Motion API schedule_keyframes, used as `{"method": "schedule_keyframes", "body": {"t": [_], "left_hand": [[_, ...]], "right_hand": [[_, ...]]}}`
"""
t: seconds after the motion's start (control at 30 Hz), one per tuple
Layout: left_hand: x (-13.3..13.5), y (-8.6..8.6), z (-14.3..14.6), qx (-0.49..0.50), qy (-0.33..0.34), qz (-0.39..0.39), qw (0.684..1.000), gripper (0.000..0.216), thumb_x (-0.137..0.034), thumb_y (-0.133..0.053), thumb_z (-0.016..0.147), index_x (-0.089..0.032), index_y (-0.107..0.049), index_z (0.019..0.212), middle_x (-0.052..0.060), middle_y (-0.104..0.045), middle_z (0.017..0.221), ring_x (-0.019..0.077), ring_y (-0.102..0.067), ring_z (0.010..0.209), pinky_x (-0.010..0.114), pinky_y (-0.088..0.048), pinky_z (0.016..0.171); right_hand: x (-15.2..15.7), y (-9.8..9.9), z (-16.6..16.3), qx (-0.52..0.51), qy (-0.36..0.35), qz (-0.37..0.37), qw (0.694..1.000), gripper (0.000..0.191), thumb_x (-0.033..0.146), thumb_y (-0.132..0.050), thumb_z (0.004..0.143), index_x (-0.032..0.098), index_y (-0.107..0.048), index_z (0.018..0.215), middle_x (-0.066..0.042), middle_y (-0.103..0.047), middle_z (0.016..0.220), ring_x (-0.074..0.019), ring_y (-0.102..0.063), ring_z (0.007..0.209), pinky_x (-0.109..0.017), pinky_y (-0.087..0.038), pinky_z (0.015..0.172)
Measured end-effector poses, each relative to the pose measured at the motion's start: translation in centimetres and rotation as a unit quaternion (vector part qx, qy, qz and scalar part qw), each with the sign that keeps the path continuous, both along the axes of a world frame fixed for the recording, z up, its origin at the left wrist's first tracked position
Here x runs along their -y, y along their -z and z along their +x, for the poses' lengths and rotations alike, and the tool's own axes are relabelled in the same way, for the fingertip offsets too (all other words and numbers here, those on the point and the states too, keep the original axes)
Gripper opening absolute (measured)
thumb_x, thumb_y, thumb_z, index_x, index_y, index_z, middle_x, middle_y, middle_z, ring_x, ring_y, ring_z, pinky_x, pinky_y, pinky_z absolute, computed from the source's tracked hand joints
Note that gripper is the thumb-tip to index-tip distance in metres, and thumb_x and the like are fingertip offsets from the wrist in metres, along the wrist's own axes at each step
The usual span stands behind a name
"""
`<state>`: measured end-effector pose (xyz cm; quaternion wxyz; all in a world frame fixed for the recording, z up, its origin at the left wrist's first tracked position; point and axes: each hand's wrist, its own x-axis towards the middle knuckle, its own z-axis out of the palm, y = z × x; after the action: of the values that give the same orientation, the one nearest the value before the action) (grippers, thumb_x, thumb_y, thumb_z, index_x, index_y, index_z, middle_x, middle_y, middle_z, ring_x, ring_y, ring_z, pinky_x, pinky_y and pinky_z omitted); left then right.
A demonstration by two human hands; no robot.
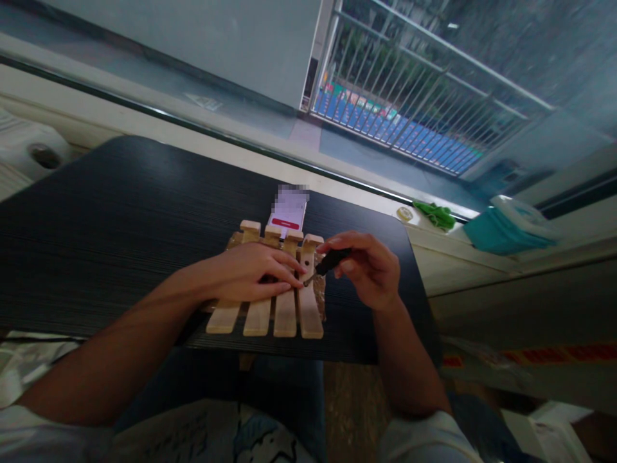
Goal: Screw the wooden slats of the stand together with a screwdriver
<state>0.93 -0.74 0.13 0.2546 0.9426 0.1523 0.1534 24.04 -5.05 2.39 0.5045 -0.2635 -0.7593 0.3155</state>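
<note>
Several pale wooden slats (285, 314) lie side by side near the table's front edge, their far ends curled up like hooks. My left hand (255, 270) rests flat across them, fingers stretched out towards the rightmost slat (311, 315). In my right hand (371, 267) is a screwdriver (332, 260) with a black handle, slanting down to the left. Its tip meets that rightmost slat close to my left fingertips, below a dark hole. Whether a screw sits under the tip is too small to tell. A brown wrapped sheet (322, 308) shows beneath the slats.
The slats lie on a dark table (144, 212). Just beyond them is a lit phone (289, 206). On the window ledge at the right are a tape roll (405, 213), a green cloth (436, 215) and a teal container (506, 231). A white object (33, 151) stands at the left.
</note>
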Motion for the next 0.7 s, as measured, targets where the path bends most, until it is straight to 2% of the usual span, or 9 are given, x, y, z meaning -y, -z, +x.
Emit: {"method": "schedule_keyframes", "body": {"t": [0.2,0.4,0.7], "left_hand": [[-0.05,-0.02,0.05,-0.001,0.003,-0.004,1.000,0.029,-0.018,-0.056,0.090,-0.025,-0.075,0.110,0.004,-0.070,0.122,0.0178,-0.068,0.104,0.027,-0.048,0.094],[-0.07,-0.06,0.01,-0.006,0.001,-0.008,1.000,0.029,-0.018,-0.056,0.090,-0.025,-0.075,0.111,0.005,-0.070,0.122,0.0195,-0.068,0.104,0.029,-0.048,0.095],[-0.13,0.18,0.01,-0.003,0.004,-0.016,1.000,0.029,-0.019,-0.055,0.090,-0.025,-0.075,0.110,0.005,-0.069,0.124,0.0200,-0.067,0.106,0.031,-0.048,0.097]], "right_hand": [[-0.05,0.14,0.34,0.021,0.001,-0.006,1.000,0.022,0.027,-0.056,0.091,0.027,-0.064,0.112,-0.002,-0.075,0.097,-0.0093,-0.061,0.064,-0.022,-0.048,0.049],[-0.17,0.16,0.31,0.013,0.005,-0.011,1.000,0.032,0.028,-0.057,0.090,0.030,-0.060,0.122,-0.001,-0.075,0.097,-0.0084,-0.060,0.061,-0.023,-0.050,0.050],[-0.41,0.04,0.49,0.008,0.052,-0.025,0.998,0.023,0.033,-0.063,0.087,0.026,-0.067,0.108,-0.001,-0.077,0.090,-0.0087,-0.061,0.059,-0.025,-0.054,0.054]]}}
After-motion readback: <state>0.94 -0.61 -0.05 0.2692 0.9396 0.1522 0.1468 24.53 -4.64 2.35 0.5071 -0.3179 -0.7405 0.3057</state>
